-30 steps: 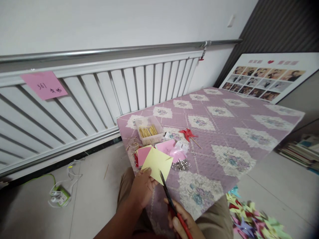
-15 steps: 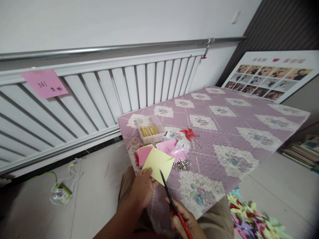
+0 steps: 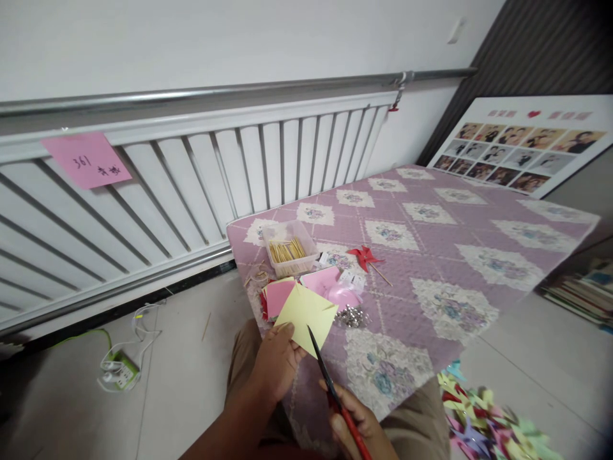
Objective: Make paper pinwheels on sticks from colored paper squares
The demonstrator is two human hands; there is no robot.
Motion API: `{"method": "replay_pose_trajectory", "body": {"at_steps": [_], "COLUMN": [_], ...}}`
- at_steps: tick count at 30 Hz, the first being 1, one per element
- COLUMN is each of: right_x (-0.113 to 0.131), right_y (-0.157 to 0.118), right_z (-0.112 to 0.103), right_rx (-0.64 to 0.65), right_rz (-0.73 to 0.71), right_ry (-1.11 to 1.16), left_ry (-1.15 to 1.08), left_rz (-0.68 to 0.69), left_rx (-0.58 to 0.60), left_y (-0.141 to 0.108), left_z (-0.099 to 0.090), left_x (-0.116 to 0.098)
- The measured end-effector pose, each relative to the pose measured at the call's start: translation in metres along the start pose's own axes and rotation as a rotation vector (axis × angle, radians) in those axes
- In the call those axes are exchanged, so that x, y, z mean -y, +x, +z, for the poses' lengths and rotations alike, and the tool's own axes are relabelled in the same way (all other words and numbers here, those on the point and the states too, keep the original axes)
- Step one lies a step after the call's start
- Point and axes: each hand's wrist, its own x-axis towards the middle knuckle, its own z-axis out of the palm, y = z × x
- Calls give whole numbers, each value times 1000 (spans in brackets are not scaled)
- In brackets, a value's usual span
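One purple, floral-clothed table [image 3: 445, 249] here, one square yellow paper sheet [image 3: 306, 319] above its near edge, pinched in the left hand's [image 3: 280, 358] grip; one pair of red-handled, black-bladed scissors [image 3: 330, 383], the right hand's [image 3: 357, 421] grip closed round its handles.

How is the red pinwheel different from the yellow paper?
The red pinwheel has folded, pointy arms, but the yellow paper is a mostly flat square. The red pinwheel is on a stick; the yellow paper has no stick. The red pinwheel lies on the flowery cloth, while the left hand holds the yellow paper. Both look like paper.
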Motion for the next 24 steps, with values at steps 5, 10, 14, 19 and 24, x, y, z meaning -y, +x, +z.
{"method": "replay_pose_trajectory", "body": {"at_steps": [5,10,14,19,24], "right_x": [5,10,5,6,9], "right_y": [1,1,0,1,1], "right_z": [1,2,2,1,3], "right_rx": [2,36,2,-18,-23], "right_rz": [4,12,8,15,15], "right_ry": [-2,21,38,-23,-9], "left_ry": [0,17,-5,7,13], "left_rz": [-2,5,7,4,4], "left_rx": [-11,6,9,-1,7], "left_y": [0,0,0,-1,0], "left_z": [-1,-1,-1,0,1], "left_x": [2,2,2,1,2]}}
